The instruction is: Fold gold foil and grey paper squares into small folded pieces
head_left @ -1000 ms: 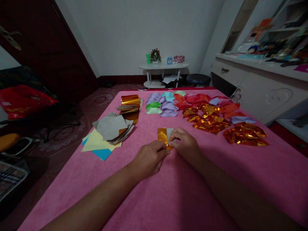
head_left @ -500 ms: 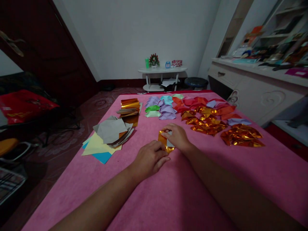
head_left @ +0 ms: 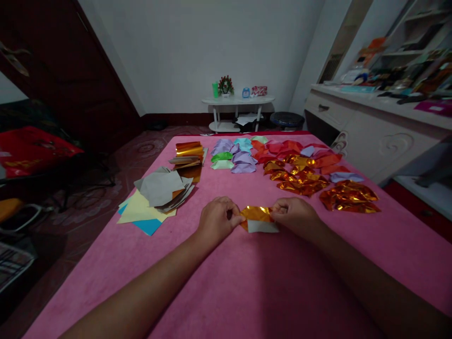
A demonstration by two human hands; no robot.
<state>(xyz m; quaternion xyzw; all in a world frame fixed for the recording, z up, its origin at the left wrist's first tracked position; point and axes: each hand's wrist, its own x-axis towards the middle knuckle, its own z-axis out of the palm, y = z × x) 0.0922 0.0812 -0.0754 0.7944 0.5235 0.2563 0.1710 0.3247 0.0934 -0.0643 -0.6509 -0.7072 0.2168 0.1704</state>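
A partly folded sheet of gold foil paper [head_left: 259, 214], with a pale grey underside showing along its near edge, lies sideways between my hands just above the pink cloth. My left hand [head_left: 219, 219] pinches its left end between thumb and forefinger. At the opposite end, my right hand [head_left: 294, 214] has its fingers curled and pinched on the paper. Finished-looking folded gold paper shapes [head_left: 300, 186] lie in rows beyond my right hand. To the left of my left hand sits a loose stack of grey-backed sheets [head_left: 160, 186].
Pink cloth [head_left: 212, 296] covers the table. Yellow paper [head_left: 141, 212] and blue paper [head_left: 151, 227] stick out under the grey-backed stack, with gold sheets [head_left: 189, 150] behind. Purple folded papers [head_left: 243, 162] and red folded papers [head_left: 286, 148] line the far side. A white dresser [head_left: 370, 132] stands at right.
The gold paper has turned from upright to sideways and come slightly nearer. My hands have moved apart to its two ends; my right hand has shifted right and down.
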